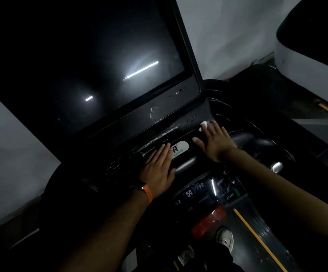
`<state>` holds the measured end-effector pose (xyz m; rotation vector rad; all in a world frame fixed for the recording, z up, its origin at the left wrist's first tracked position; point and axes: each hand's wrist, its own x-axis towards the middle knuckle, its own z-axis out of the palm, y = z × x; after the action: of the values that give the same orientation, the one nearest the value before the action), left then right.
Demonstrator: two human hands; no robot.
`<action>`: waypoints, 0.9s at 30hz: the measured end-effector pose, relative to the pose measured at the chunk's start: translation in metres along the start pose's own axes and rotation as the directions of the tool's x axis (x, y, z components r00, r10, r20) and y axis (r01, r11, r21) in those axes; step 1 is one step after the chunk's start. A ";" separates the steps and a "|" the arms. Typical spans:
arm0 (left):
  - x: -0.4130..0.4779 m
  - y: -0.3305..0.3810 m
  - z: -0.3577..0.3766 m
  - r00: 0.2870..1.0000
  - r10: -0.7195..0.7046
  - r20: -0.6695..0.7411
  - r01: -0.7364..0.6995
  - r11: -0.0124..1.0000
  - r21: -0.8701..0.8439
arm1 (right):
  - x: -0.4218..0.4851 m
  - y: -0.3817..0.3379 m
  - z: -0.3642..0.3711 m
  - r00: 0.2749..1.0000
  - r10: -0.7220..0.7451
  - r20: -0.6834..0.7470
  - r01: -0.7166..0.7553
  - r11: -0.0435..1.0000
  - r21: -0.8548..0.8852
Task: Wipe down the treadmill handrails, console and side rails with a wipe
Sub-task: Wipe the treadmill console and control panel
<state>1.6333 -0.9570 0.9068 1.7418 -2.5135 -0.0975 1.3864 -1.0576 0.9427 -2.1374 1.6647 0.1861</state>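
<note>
Head view: the dark screen (92,71) of the treadmill console (118,165) sits above & left of the white label (181,148). The left hand (157,170), orange watch strap (148,194) on the wrist, lies flat just left of the label, fingers straight & close together, tips over its left edge, holding nothing. The right hand (216,143) lies flat just right of the label, fingers spread, pressing a white wipe (204,125) under its fingertips, up & right of the label. The START button (230,196) is below & right of the label.
</note>
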 end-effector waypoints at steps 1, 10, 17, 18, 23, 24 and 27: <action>0.000 0.000 0.001 1.000 0.000 -0.005 -0.001 1.000 -0.008 | 0.002 -0.003 0.000 1.000 -0.009 0.005 0.009 1.000 0.000; 0.000 0.002 0.003 0.998 -0.017 -0.066 0.011 0.996 -0.085 | 0.007 0.009 0.007 0.995 -0.095 -0.015 0.096 0.993 0.062; 0.001 0.002 0.008 0.995 -0.035 -0.089 0.027 0.996 -0.079 | -0.024 0.010 0.020 0.952 -0.304 0.028 0.302 0.952 0.052; 0.001 0.002 0.008 0.996 -0.028 -0.087 0.022 0.997 -0.071 | -0.021 0.021 0.018 0.966 -0.259 0.003 0.258 0.963 0.076; 0.001 0.003 0.008 0.994 -0.029 -0.102 0.023 0.998 -0.058 | -0.016 0.031 0.012 0.990 -0.143 0.004 0.142 0.982 0.121; 0.001 0.002 0.007 0.994 -0.027 -0.101 0.021 0.998 -0.052 | -0.020 0.022 0.012 0.979 -0.203 0.015 0.200 0.973 0.120; 0.001 0.000 0.006 0.997 -0.022 -0.079 0.018 0.999 -0.044 | -0.025 0.017 0.013 0.947 -0.320 0.028 0.317 0.944 0.093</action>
<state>1.6324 -0.9574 0.9010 1.7190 -2.4203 -0.0814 1.3654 -1.0335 0.9355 -2.2810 1.2552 0.0605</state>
